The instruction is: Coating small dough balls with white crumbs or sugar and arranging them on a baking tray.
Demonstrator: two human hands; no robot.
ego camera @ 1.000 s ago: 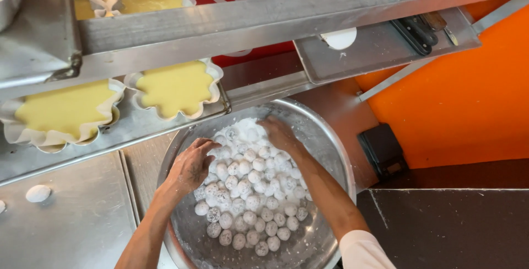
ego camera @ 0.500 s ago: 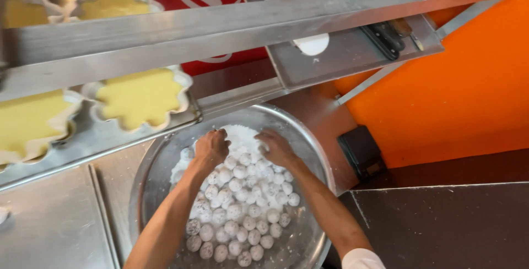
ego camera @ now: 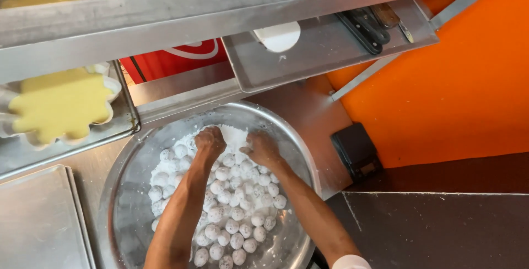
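A wide round steel bowl [ego camera: 127, 192] holds several small white flour-dusted dough balls [ego camera: 237, 214] and a heap of loose white flour [ego camera: 234, 134] at its far side. My left hand [ego camera: 210, 140] reaches into the far part of the bowl, fingers curled down into the flour. Close beside it on the right, my right hand [ego camera: 262, 148] also presses into the pile, fingers bent among the balls. Both forearms cross over the balls from the near edge. What the fingers enclose is hidden.
A flower-shaped mould of yellow batter [ego camera: 60, 104] sits on a steel tray [ego camera: 129, 120] at left. A flat steel sheet [ego camera: 38, 219] lies at lower left. On a steel shelf [ego camera: 319, 54] above rest a white disc [ego camera: 279, 35] and dark-handled knives [ego camera: 366, 24]. An orange wall [ego camera: 457, 82] stands right.
The view has shifted right and closer. Both hands moved from the sides of the pile to its far end and came nearer together.
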